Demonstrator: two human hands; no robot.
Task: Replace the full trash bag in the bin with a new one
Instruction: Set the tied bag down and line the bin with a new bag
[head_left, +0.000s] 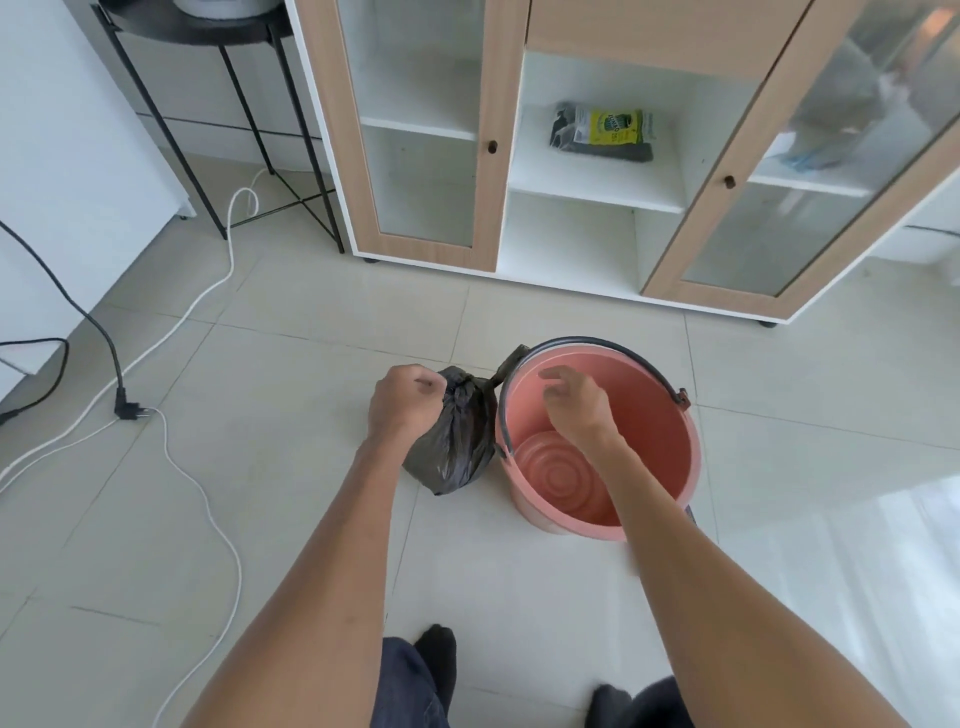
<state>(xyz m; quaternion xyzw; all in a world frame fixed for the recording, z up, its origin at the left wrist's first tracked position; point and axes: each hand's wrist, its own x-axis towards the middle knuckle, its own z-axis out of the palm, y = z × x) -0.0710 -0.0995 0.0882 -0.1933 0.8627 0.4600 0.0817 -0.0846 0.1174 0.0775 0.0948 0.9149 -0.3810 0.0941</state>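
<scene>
Standing on a pale tiled floor (311, 519), a person shows dark socks (436, 654) and dark trouser legs at the near edge, with both bare arms stretched forward.

The left hand (402, 402) is clenched round the knotted neck of a black trash bag (457, 447). The bag is full and bunched, and it sits just left of the bin, touching or nearly touching the bin's side. Whether its bottom rests on the tiles or hangs just above them cannot be told. A loose tail of black plastic sticks up from the knot beside the bin's far-left rim.

The right hand (574, 402) hovers over the mouth of the bin (670, 452), fingers loosely bent and grasping nothing; it is somewhat blurred. The bin is a pink bucket standing upright on the floor. Its dark handle lies folded along the far rim, and its ringed bottom shows bare, with no liner inside.

Off to the left, a white cable (208, 499) snakes across the tiles, and a black cable ends in a plug (127, 410) lying on the floor.

Farther back stands a white cabinet (488, 78) with two wood-framed glass doors. On its open middle shelf (587, 176) lies a dark packet with a yellow label (605, 130). A black metal side table (197, 28) stands at far left.
</scene>
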